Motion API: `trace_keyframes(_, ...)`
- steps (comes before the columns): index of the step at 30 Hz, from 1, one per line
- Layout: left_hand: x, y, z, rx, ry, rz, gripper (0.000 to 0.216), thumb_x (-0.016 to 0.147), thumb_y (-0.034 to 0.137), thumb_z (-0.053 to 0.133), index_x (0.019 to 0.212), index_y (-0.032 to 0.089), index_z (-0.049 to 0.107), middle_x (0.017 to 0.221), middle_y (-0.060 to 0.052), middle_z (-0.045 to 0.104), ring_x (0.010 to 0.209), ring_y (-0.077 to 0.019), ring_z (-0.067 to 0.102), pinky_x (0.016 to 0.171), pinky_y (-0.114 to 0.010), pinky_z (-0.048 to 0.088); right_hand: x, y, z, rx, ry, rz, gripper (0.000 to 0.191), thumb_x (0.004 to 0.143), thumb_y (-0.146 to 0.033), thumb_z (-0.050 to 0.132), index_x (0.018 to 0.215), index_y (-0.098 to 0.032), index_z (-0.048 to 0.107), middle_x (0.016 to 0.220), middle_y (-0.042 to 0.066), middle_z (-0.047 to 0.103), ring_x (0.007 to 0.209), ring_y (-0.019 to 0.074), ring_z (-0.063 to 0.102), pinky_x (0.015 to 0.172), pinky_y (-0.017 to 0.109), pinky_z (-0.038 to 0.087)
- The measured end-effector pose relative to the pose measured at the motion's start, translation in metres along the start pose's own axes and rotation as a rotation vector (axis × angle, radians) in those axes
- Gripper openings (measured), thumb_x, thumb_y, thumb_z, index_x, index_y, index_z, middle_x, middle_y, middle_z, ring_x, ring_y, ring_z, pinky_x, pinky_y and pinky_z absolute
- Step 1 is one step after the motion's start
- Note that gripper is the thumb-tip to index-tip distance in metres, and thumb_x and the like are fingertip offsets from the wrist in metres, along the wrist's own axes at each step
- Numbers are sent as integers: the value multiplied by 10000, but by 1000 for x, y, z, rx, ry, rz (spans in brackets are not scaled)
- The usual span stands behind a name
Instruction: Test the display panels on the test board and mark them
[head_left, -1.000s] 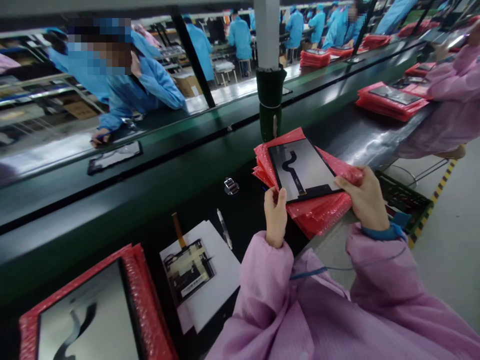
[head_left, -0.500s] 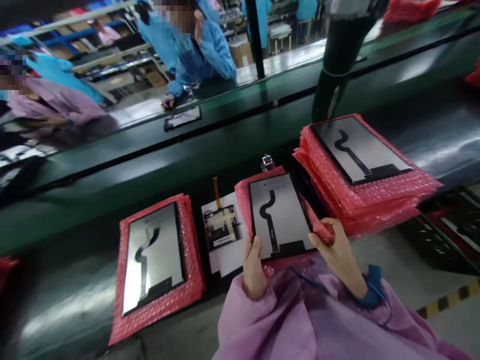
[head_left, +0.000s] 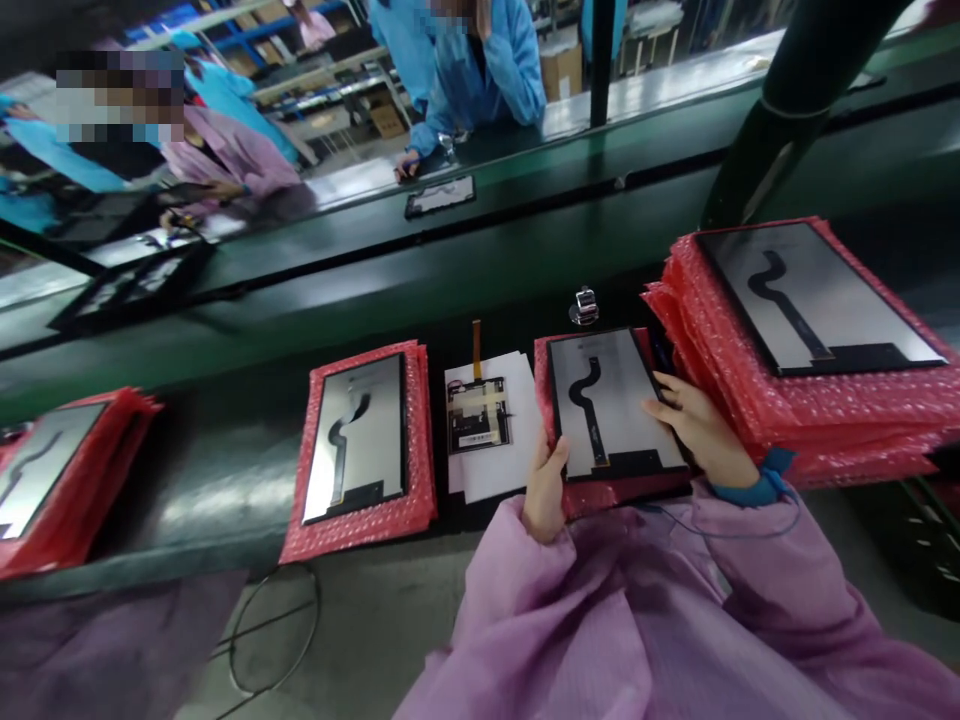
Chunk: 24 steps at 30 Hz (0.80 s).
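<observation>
A grey display panel (head_left: pixel 611 400) with a black curved ribbon cable lies on a red bubble-wrap sheet (head_left: pixel 546 370) on the dark bench in front of me. My left hand (head_left: pixel 546 488) pinches the panel's near left corner. My right hand (head_left: pixel 694 430) rests on its right edge, fingers together on the panel. A tall stack of red bubble-wrap sheets (head_left: pixel 825 420) with another panel (head_left: pixel 814 295) on top stands just to the right.
A small circuit board (head_left: pixel 478 415) lies on white paper (head_left: pixel 495 470) left of my hands. Further left are two more panels on red wrap (head_left: pixel 367 440) (head_left: pixel 45 470). A metal clip (head_left: pixel 585 305) sits behind. A green conveyor (head_left: pixel 375 270) runs across; people in blue and pink coats work beyond.
The panel on its red sheet has come off the right stack and been set down on the bench before me. My view has swung left, showing more panels.
</observation>
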<state>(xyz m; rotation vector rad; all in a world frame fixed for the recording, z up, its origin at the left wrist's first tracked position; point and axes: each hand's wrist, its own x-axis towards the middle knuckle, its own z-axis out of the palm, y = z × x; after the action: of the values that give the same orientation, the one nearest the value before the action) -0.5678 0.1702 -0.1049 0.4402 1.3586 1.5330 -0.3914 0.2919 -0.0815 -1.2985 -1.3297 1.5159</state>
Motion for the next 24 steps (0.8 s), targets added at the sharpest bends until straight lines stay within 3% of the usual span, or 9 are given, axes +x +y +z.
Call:
trace_keyframes(6, 15, 15, 0, 30, -116, 83, 433, 796, 272, 713, 1223, 243, 650, 1366, -52, 668, 1406, -250, 526, 1226, -403, 381, 2, -1, 4, 233, 61, 82, 559, 697, -280, 823, 1231, -252, 660, 1057, 42, 792, 938, 233, 768, 817, 355, 658)
trace_keyframes(8, 16, 22, 0, 11, -132, 61, 443, 798, 308, 720, 1225, 236, 626, 1304, -62, 677, 1328, -251, 577, 1166, -403, 439, 0, -5, 3, 235, 62, 80, 537, 708, -273, 815, 1225, -262, 669, 1052, 31, 793, 941, 216, 768, 801, 322, 655)
trace_keyframes(12, 15, 37, 5, -17, -171, 63, 597, 780, 332, 789, 1297, 261, 499, 1195, -39, 667, 976, -176, 663, 902, -336, 556, -6, -18, 1, 202, 65, 92, 527, 742, -306, 794, 1252, -283, 665, 1094, 18, 786, 936, 193, 764, 714, 268, 639)
trace_keyframes(15, 15, 42, 14, -36, -146, 47, 784, 727, 252, 834, 1385, 273, 409, 1158, -24, 680, 917, -153, 658, 879, -313, 542, -11, -27, 1, 218, 82, 117, 558, 722, -312, 807, 1261, -287, 663, 1108, 8, 783, 906, 172, 758, 631, 219, 603)
trace_keyframes(18, 15, 41, 21, -87, -163, 21, 664, 683, 232, 821, 1281, 220, 532, 1107, -25, 695, 966, -175, 661, 931, -314, 527, -12, -32, 0, 254, 106, 136, 624, 666, -292, 841, 1264, -287, 662, 1098, -4, 784, 880, 152, 754, 584, 181, 566)
trace_keyframes(21, 19, 41, 18, -96, -208, -69, 549, 668, 251, 797, 1184, 222, 612, 975, -3, 697, 847, -178, 659, 845, -323, 549, -9, -30, -2, 259, 112, 119, 675, 622, -292, 867, 1263, -286, 657, 1133, -3, 778, 914, 170, 754, 611, 206, 583)
trace_keyframes(24, 27, 46, 7, 110, -188, -2, 305, 786, 218, 644, 1088, 221, 688, 921, -26, 708, 841, -201, 666, 860, -354, 558, -5, -23, -3, 233, 120, 74, 620, 657, -337, 851, 1245, -284, 660, 1183, 11, 766, 991, 207, 751, 728, 285, 629)
